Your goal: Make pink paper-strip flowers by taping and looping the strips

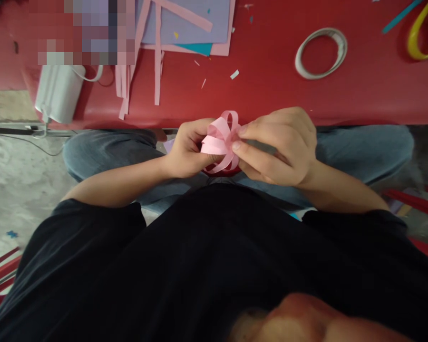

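Over my lap, just off the table's near edge, I hold a pink paper-strip flower (217, 137) made of several looped strips. My left hand (189, 149) is closed around its left side, with the thumb along the bottom loops. From the right, my right hand (281, 145) pinches the flower near its centre between thumb and index finger. Whether a separate strip end lies under those fingertips cannot be made out. Part of the flower's underside is hidden by my fingers.
On the red table (264, 99) lie loose pink paper strips (157, 71), purple paper sheets (221, 23), a tape roll (299, 61), yellow-handled scissors (413, 47), a blue strip (401, 16) and paper scraps. A white power bank (59, 92) with a cable sits at the left edge.
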### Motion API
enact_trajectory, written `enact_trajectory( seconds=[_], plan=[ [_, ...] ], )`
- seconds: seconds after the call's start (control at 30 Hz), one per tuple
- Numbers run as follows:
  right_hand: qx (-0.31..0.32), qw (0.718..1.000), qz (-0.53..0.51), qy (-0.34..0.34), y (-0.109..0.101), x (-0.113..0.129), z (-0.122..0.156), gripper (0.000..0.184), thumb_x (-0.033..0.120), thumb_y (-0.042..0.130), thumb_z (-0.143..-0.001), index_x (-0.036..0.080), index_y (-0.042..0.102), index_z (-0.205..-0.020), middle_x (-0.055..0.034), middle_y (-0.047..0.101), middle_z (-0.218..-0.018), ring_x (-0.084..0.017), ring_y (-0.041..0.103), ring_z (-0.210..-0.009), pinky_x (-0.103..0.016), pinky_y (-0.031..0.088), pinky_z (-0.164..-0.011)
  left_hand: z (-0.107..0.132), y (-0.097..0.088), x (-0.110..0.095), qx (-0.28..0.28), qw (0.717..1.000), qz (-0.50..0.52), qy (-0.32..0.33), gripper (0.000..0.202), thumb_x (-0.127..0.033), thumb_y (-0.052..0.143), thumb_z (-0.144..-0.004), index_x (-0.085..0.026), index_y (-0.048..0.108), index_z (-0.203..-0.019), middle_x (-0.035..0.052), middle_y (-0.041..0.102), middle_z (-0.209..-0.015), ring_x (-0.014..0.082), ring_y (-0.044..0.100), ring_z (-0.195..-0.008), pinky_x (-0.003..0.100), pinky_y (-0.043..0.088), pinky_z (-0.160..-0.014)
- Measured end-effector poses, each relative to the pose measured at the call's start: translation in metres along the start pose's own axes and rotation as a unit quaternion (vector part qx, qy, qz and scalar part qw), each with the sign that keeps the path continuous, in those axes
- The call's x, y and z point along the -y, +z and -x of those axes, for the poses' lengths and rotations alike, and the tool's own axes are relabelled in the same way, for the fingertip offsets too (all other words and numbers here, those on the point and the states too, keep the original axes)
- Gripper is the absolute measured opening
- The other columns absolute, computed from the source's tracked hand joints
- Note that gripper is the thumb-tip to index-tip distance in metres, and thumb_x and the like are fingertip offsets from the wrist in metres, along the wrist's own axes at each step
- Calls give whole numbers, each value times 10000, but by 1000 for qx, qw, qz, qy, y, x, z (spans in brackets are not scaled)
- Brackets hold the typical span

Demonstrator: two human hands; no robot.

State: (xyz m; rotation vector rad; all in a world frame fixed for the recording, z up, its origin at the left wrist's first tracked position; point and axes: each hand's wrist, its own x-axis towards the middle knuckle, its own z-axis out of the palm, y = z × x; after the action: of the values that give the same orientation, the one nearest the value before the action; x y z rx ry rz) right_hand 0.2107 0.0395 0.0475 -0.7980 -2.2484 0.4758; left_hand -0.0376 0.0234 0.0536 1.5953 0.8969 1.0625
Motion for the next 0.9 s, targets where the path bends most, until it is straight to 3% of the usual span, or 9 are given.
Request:
enact_trajectory(
  seconds=[0.07, 0.2, 0.3, 0.43, 0.57, 0.73, 0.8, 0.9],
  plan=[
    [-7, 1000, 7, -9, 0, 0, -1, 161, 465, 732, -1050, 354, 789, -1151, -1, 853, -1147, -261, 803, -1078, -488, 641, -942, -1, 0, 0, 1, 1000, 30, 1, 483, -683, 781, -1000, -211, 748, -905, -21, 700, -799, 104, 688, -657, 268, 577, -601],
    [50, 998, 40, 21, -3, 2, -4, 294, 547, 603, -1135, 323, 790, -1103, 0, 844, -1087, -235, 810, -1075, -442, 674, -919, -2, -1, -1, 8, 993, 112, -39, 383, -543, 995, -839, -212, 817, -909, -32, 737, -790, 91, 692, -654, 219, 573, -612],
    [49, 997, 53, -5, -5, 1, -5, 342, 534, 534, -1167, 330, 793, -1076, 17, 846, -1114, -219, 815, -1082, -419, 684, -908, -3, -1, -6, 3, 985, 156, -75, 384, -487, 1065, -744, -203, 829, -853, -30, 756, -787, 98, 707, -666, 218, 590, -638],
    [38, 996, 72, -35, -4, -1, -4, 321, 482, 527, -1172, 321, 790, -1084, 19, 850, -1177, -211, 818, -1119, -398, 686, -906, -5, 1, -15, -6, 977, 182, -112, 345, -446, 1051, -772, -191, 818, -786, -20, 779, -803, 105, 725, -685, 228, 616, -674],
    [-5, 994, 92, -62, 0, 3, -6, 280, 411, 521, -1165, 303, 778, -1132, 20, 840, -1251, -201, 826, -1126, -386, 679, -892, -6, -1, -20, -28, 969, 194, -150, 312, -381, 1067, -745, -186, 824, -760, -16, 784, -786, 128, 750, -706, 241, 638, -700],
    [-134, 983, 76, -104, -2, 17, -14, 160, 273, 708, -1058, 272, 757, -1211, -9, 819, -1330, -214, 823, -1159, -394, 667, -962, -5, -4, -18, -52, 959, 201, -194, 253, -233, 1075, -704, -174, 832, -746, -3, 807, -811, 165, 802, -770, 260, 661, -740],
    [-149, 975, 100, -134, -8, 19, -18, 228, 231, 779, -1006, 273, 771, -1230, -37, 817, -1338, -239, 821, -1170, -406, 664, -968, -6, -4, -15, -48, 959, 212, -181, 261, -217, 1080, -691, -166, 829, -743, -1, 803, -804, 170, 808, -782, 259, 667, -749],
    [-150, 963, 158, -161, -15, 17, -21, 208, 305, 796, -1004, 332, 805, -1210, -15, 820, -1341, -233, 819, -1153, -404, 665, -964, -7, -6, -13, -50, 961, 216, -164, 288, -219, 1083, -685, -167, 801, -708, -23, 771, -762, 152, 791, -753, 252, 666, -731]
  ],
)
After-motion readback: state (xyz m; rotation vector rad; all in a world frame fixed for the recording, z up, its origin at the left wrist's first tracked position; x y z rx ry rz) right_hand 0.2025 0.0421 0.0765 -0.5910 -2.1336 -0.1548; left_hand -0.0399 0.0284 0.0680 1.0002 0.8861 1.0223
